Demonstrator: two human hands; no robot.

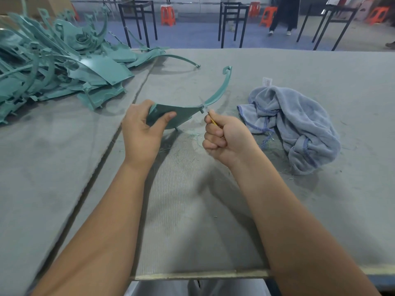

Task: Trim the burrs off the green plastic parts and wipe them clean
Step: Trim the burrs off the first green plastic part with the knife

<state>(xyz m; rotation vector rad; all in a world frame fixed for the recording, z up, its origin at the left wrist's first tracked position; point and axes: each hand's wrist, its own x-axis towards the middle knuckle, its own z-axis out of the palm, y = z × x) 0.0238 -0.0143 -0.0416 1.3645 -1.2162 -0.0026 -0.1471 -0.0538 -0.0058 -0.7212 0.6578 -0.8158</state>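
My left hand (143, 129) grips the wide flat end of a green plastic part (183, 113), thumb on its face. The part's thin curved arm sweeps up and right to a hooked tip. My right hand (224, 137) is curled round a small yellow-handled trimming knife (212, 121), whose blade touches the part where the flat end meets the arm. Most of the knife is hidden in my fist. A crumpled blue-grey cloth (295, 127) lies on the table just right of my right hand.
A big pile of green plastic parts (53, 65) fills the table's left rear. A grey mat (192, 199) covers the table, with green shavings scattered near my hands. Black frames, orange stools and a standing person are beyond the far edge.
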